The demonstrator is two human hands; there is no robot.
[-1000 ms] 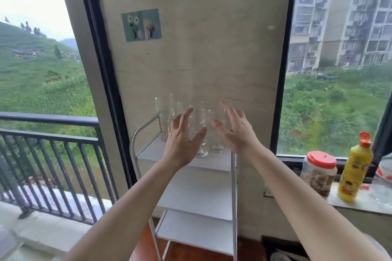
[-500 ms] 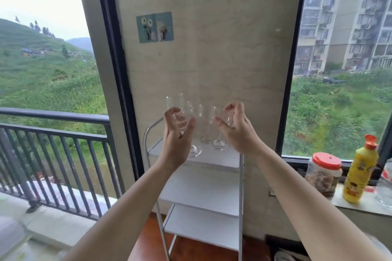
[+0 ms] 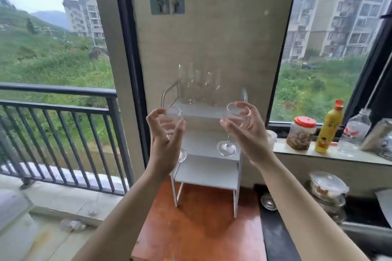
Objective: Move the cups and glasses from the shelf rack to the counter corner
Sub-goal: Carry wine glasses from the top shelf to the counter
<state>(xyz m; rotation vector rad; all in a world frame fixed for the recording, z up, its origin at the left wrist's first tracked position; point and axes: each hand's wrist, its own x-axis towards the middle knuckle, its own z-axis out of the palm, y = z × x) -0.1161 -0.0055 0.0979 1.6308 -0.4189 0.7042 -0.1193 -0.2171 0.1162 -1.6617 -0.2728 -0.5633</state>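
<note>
A white three-tier shelf rack [image 3: 206, 168] stands on a reddish-brown counter [image 3: 197, 229] against the wall. Several clear stemmed glasses [image 3: 199, 82] stand upright at the back of its top shelf. My left hand [image 3: 164, 144] is closed around the bowl of one clear wine glass [image 3: 172, 117], lifted in front of the rack. My right hand [image 3: 247, 133] grips the bowl of a second wine glass [image 3: 237, 112], whose foot [image 3: 226, 148] hangs in front of the middle shelf. Both glasses are upright and off the shelf.
To the right, a window ledge [image 3: 331, 155] carries a red-lidded jar [image 3: 301, 132], a yellow bottle [image 3: 329, 127] and a clear plastic bottle [image 3: 357, 129]. A dark sink area with lidded containers [image 3: 327, 188] lies below it. A balcony railing [image 3: 59, 108] runs along the left.
Both hands closed on a wine glass each and lifted them off the top shelf, drawing them back toward me. The view pulled back and tilted down, showing the counter.
</note>
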